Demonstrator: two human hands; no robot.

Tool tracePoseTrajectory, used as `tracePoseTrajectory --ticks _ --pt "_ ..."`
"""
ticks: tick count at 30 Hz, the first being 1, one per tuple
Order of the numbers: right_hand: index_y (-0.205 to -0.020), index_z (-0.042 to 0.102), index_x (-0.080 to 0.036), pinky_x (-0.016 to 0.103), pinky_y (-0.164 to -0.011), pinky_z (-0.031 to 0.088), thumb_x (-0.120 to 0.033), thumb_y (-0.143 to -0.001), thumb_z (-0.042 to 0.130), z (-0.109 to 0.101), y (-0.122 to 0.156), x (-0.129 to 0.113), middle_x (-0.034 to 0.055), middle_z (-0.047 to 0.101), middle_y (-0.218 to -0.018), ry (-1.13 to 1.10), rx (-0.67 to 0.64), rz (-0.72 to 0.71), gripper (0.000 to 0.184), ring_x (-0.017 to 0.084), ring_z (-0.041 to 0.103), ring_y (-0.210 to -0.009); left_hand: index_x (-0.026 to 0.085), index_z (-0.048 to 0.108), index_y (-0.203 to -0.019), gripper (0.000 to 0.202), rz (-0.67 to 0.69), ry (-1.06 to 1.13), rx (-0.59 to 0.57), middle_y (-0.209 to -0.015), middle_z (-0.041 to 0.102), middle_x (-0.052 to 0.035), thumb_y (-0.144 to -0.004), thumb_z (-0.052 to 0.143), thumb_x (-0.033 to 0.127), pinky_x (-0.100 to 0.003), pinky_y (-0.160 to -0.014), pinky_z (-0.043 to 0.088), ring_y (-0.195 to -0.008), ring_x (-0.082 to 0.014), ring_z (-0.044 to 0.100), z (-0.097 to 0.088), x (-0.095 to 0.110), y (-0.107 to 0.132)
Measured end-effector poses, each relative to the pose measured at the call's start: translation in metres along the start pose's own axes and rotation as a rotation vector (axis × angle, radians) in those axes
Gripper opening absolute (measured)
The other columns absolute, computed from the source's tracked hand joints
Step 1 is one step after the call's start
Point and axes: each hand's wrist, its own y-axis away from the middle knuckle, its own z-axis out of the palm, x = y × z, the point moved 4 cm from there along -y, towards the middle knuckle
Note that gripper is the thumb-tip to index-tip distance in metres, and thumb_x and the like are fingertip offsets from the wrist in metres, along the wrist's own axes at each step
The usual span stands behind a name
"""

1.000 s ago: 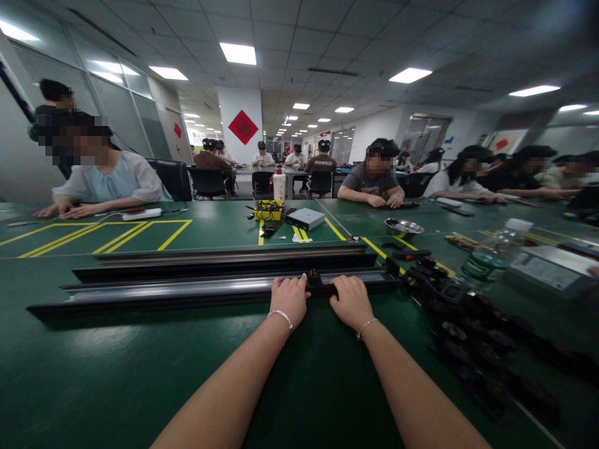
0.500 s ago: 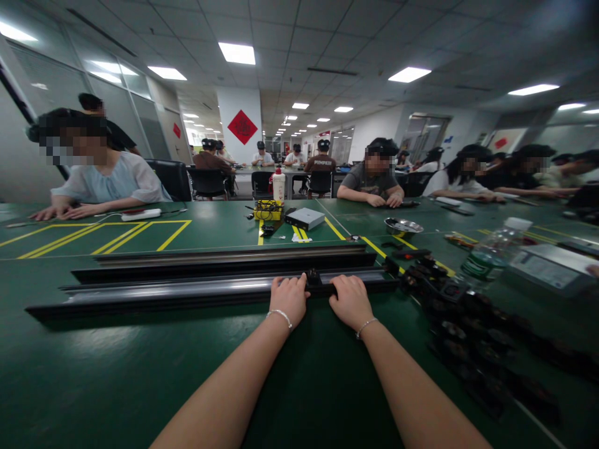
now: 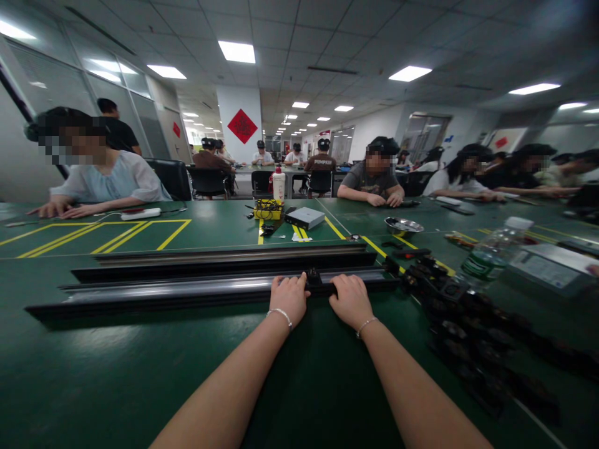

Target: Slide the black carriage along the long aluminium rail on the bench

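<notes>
A long black and silver rail [image 3: 178,290] lies across the green table in front of me, with a second rail [image 3: 224,257] just behind it. My left hand [image 3: 289,299] rests on the near rail with its fingers curled over it. My right hand [image 3: 350,300] grips the same rail a little to the right. Between the two hands a small black part [image 3: 314,278] sits on the rail. Both wrists wear a thin bracelet.
A heap of small black parts [image 3: 468,318] spreads over the table to my right. Beyond it stand a plastic bottle [image 3: 491,252], a metal dish [image 3: 403,226] and a grey box [image 3: 305,217]. Several people sit at the far side and at other tables.
My hands and the rails have stayed where they were. A person standing at the back left has walked to the right behind the seated one.
</notes>
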Motion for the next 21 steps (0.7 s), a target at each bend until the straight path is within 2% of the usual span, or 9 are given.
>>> tracePoseTrajectory --ticks 9,21 --pt "-0.087 0.053 -0.020 0.033 -0.088 0.021 -0.019 -0.067 0.044 0.0006 -0.0003 0.0002 0.0039 0.055 -0.087 -0.003 0.005 0.007 0.022 0.019 0.043 -0.087 0.023 0.044 -0.115 0.039 0.008 0.030 0.037 -0.094 0.061 -0.0039 -0.077 0.047 0.030 -0.039 -0.089 0.023 -0.090 -0.0190 0.051 0.0016 -0.0014 -0.0016" --pt "-0.087 0.052 -0.020 0.032 -0.086 0.021 -0.019 -0.067 0.043 0.0018 0.0006 0.0001 0.0044 0.054 -0.085 0.018 0.014 0.000 0.022 0.018 0.041 -0.086 0.026 0.043 -0.116 0.040 0.009 -0.003 0.001 -0.092 0.061 -0.0029 -0.077 0.046 0.031 -0.040 -0.089 0.022 -0.091 -0.0189 0.051 0.0019 -0.0004 -0.0025"
